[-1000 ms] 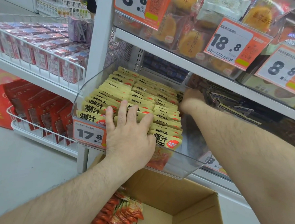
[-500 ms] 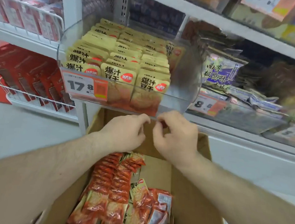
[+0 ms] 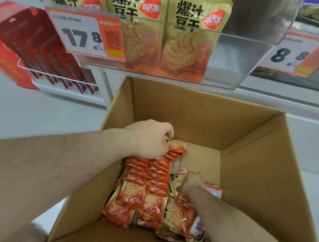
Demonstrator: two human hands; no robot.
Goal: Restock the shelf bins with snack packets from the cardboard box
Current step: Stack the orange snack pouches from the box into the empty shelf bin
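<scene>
A shop: price tags (image 3: 85, 33) front shelf bins (image 3: 240, 51) of snack packets (image 3: 190, 27).

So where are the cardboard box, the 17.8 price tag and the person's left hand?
cardboard box (image 3: 206, 112): head view, bare inner back wall.
17.8 price tag (image 3: 80, 36): head view, white part with the numbers.
left hand (image 3: 150, 138): head view, back of the hand.

The cardboard box (image 3: 244, 161) was plain brown. Its snack packets (image 3: 144, 193) were orange-red and yellow. The price tag (image 3: 84, 33) was white and orange with black numerals.

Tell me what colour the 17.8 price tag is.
White with an orange right side, price tag, head view.
</scene>
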